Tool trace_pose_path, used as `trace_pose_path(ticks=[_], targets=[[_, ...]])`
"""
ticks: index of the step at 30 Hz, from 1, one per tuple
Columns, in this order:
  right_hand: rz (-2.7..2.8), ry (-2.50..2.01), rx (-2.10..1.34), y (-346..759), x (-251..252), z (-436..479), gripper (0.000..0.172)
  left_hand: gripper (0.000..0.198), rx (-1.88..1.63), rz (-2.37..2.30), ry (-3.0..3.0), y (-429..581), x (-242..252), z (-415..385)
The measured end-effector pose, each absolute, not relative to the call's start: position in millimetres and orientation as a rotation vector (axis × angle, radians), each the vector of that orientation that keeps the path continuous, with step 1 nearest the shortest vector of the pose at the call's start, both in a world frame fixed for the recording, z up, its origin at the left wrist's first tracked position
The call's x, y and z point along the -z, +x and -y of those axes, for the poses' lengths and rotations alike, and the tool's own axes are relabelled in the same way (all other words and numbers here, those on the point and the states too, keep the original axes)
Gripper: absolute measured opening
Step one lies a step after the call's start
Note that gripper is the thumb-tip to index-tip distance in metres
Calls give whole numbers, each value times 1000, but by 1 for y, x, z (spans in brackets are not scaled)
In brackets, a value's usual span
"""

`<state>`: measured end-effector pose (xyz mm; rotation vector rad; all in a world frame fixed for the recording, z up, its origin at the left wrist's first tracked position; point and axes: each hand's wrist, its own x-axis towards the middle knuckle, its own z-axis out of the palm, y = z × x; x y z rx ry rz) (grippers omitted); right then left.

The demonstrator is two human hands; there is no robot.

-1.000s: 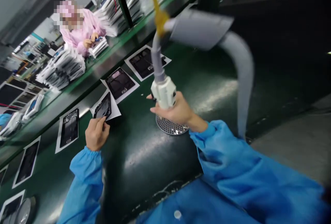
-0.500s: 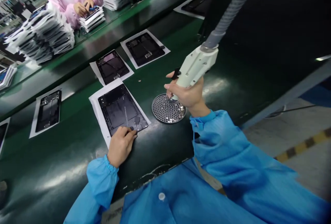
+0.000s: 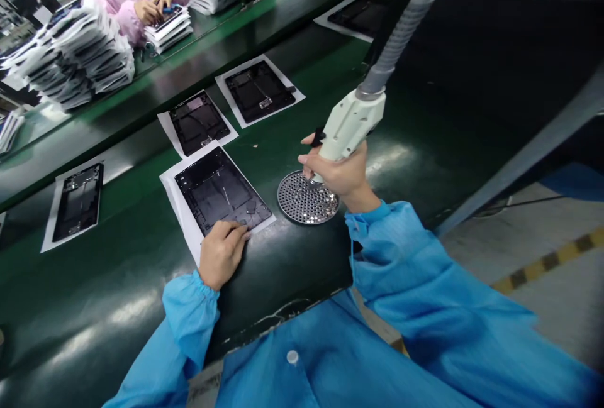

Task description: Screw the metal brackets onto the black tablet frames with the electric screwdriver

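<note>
My left hand (image 3: 221, 254) rests at the near edge of a black tablet housing (image 3: 221, 191), its bent fingers closed on the near corner. White sheeting (image 3: 186, 222) lies under the housing, sticking out on the left side. My right hand (image 3: 342, 172) is wrapped round a pale green hand-held tool (image 3: 352, 122) with a black lever. A grey corrugated hose (image 3: 401, 40) runs up from the tool's top. The tool's lower end points down over a round perforated metal plate (image 3: 302, 204), and my hand partly hides that end.
More housings lie on white sheets: one (image 3: 201, 122) behind mine, another (image 3: 259, 90) farther back, one (image 3: 80, 200) at left. Across the rail (image 3: 198, 56), a co-worker in pink (image 3: 151, 12) handles a piece beside tall stacks (image 3: 94, 49). The green table's front edge (image 3: 283, 314) is near my body.
The view has shifted slightly, and the far housings appear a little more to the left. The tool's upper end and hose have swung slightly left. Both hands keep their grip.
</note>
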<state>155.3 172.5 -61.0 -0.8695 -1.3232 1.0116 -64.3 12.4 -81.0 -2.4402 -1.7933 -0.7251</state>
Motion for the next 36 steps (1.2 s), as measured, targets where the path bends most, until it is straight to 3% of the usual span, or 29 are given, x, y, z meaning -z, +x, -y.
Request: trace_pose_path(ticks=[6,11,19,23,28,33,36], targets=[[1345,-912,-1011,155,60,-173,16,26,533,2273,-2297,-81,62,-14],[1277,-895,-1005,153,51,-167,19,11,425,2407,-2444,-82,52,-24],[1292,-745,-1012,146,38,-159,26,15,914,2710,-2307,-64,57,-24],[1329,-736,-968,143,37,-153,25,11,827,2657,-2274,-54,68,-24],[1339,-741,-914,148,38,-150,42,14,677,2565,-2228,-62,71,-21],[1330,-726,-1037,143,36,-142,17,24,619,2458,-2184,-60,79,-14],[1312,-686,-1159,128,34,-129,21,31,559,2252,-2264,-54,84,-10]])
